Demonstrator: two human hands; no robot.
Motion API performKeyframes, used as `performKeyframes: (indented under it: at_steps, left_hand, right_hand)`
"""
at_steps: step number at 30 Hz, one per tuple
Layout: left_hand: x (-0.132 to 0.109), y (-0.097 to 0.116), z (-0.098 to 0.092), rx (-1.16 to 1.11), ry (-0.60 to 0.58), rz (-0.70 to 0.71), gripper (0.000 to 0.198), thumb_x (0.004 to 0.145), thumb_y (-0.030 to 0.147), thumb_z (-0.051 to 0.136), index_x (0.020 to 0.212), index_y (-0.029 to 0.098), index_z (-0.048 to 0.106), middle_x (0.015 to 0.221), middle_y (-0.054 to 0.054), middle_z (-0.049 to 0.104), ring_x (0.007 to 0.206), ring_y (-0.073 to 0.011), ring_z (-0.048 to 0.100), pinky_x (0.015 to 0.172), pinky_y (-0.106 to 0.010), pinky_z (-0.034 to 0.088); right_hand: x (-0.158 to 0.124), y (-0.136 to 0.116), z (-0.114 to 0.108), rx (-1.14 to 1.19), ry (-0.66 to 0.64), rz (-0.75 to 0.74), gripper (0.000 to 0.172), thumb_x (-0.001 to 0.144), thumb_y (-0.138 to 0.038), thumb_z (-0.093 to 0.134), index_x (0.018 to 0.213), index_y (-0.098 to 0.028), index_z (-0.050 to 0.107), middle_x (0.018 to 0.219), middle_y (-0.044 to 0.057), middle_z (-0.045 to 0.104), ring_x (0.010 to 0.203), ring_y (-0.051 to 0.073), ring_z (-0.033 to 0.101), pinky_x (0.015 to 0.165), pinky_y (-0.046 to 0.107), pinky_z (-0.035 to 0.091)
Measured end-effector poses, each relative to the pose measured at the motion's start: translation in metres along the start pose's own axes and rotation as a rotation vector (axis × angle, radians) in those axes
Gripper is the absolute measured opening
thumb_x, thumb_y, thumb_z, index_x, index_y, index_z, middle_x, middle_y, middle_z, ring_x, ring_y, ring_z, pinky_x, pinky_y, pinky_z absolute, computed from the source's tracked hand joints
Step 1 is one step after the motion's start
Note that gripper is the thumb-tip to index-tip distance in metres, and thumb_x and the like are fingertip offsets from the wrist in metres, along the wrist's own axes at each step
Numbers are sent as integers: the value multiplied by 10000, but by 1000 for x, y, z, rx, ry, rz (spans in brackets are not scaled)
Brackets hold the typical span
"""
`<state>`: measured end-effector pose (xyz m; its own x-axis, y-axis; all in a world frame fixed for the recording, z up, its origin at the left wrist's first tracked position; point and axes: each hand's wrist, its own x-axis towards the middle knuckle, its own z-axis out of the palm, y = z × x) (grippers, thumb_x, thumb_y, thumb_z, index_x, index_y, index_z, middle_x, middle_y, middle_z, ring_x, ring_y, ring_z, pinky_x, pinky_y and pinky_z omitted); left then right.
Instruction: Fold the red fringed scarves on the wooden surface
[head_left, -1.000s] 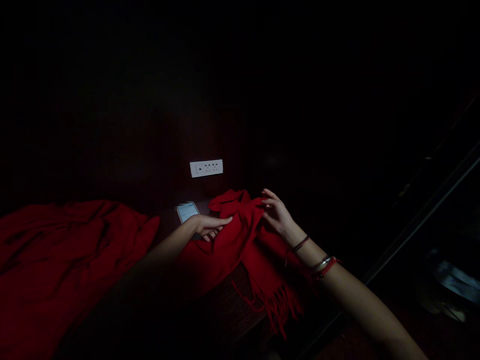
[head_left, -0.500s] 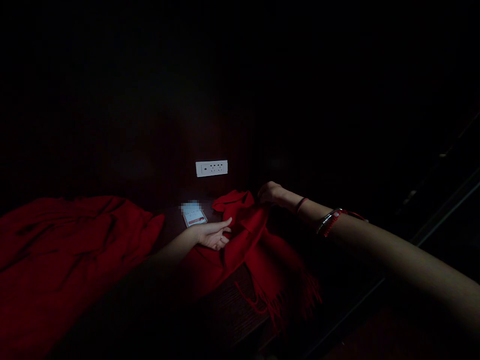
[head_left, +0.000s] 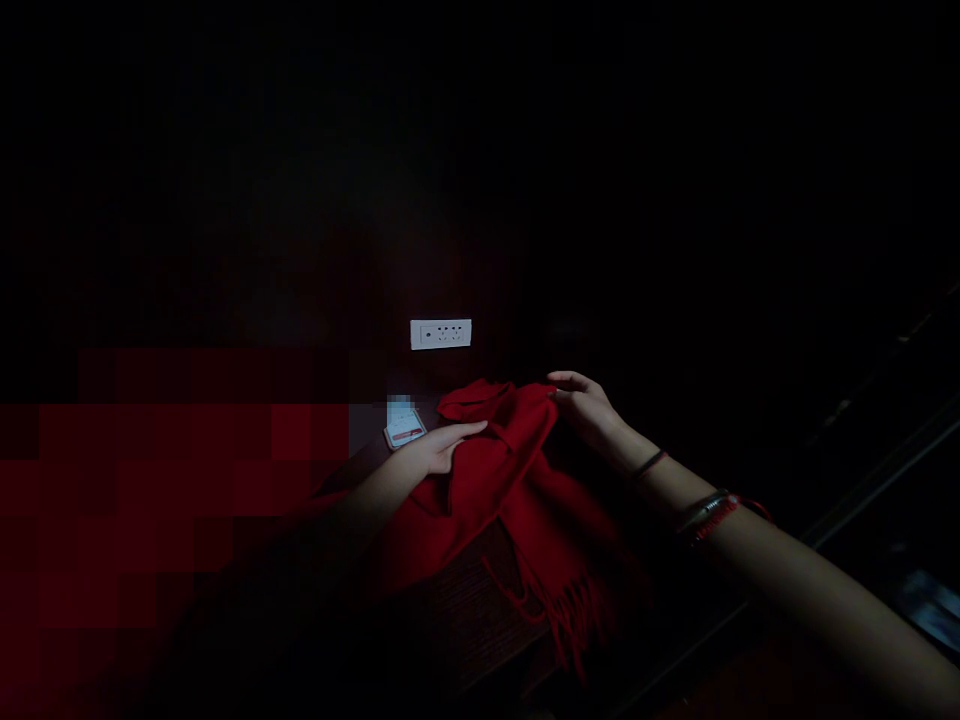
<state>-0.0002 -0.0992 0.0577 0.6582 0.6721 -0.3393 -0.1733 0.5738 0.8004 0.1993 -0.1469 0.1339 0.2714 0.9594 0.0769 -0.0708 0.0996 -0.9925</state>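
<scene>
A red scarf (head_left: 517, 450) with a fringed end lies bunched over a dark wooden surface, its tassels hanging toward the front edge. My left hand (head_left: 448, 445) is at the near left side of the scarf, thumb stretched along the top and the other fingers out of sight in the folds, apparently gripping the cloth. At the scarf's right upper edge, my right hand (head_left: 589, 405) pinches the fabric and lifts it slightly. That wrist carries a dark band, a metal bangle and a red cord bracelet.
Just behind my left hand lies a phone-like item (head_left: 405, 432) with a lit, partly blurred face. A white socket panel (head_left: 441, 335) is on the dark wall. The dark wooden surface (head_left: 480, 610) ends at the front. Pixelated red covers the left side.
My left hand's fingers have gone into the scarf's folds. My right hand has moved slightly right and down in view, still at the scarf's edge, which is now spread higher.
</scene>
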Motion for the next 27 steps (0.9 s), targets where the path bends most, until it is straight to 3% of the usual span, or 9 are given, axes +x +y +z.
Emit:
performKeyframes:
  at_steps: [3,7,13,15,19,23,27]
  left_hand:
    - [3,12,2,-43,82,216,220,754,54,523,966,109,550,750,-39,635,654,-117,611,674,-238,512]
    - [1,35,2,-58,151,446,447,726,10,542,1124,203,473,776,12,615,639,-70,586,666,-200,497]
    - [-2,58,9,21,225,308,652,739,43,573,1308,158,277,820,-34,619,648,-120,589,632,-271,510]
    - [-3,69,14,105,255,343,656,716,-1,564,1298,156,305,823,-40,620,667,-129,587,650,-284,507]
    - [1,98,26,379,336,547,579,691,4,566,1223,188,430,792,-21,605,667,-120,569,695,-289,485]
    - [31,117,37,740,510,706,468,701,91,585,1154,169,504,889,-52,601,757,-137,542,710,-274,461]
    - [81,112,43,957,642,673,510,712,86,572,1206,151,465,1002,-78,590,841,-137,536,750,-243,437]
  right_hand:
    - [-3,12,-6,173,69,32,345,566,1,514,858,-179,545,649,-30,565,546,75,530,509,185,449]
    - [-5,20,-13,262,81,113,384,546,14,507,871,-188,543,618,-30,560,566,85,545,536,191,450]
    - [-9,7,-14,196,2,121,366,536,11,528,849,-176,563,560,-41,547,519,70,523,512,178,437]
    - [-10,1,-13,181,10,110,351,532,17,531,826,-172,567,550,-44,543,521,68,528,524,179,448]
    - [-10,-3,-12,210,63,99,301,526,35,520,752,-159,564,549,-32,551,532,71,543,555,184,474]
    - [-3,6,-19,274,143,36,268,519,22,554,719,-157,564,591,-12,580,587,84,564,606,195,483]
    - [7,30,-32,291,139,86,247,595,-61,564,806,-188,548,666,-23,575,666,96,567,652,240,482]
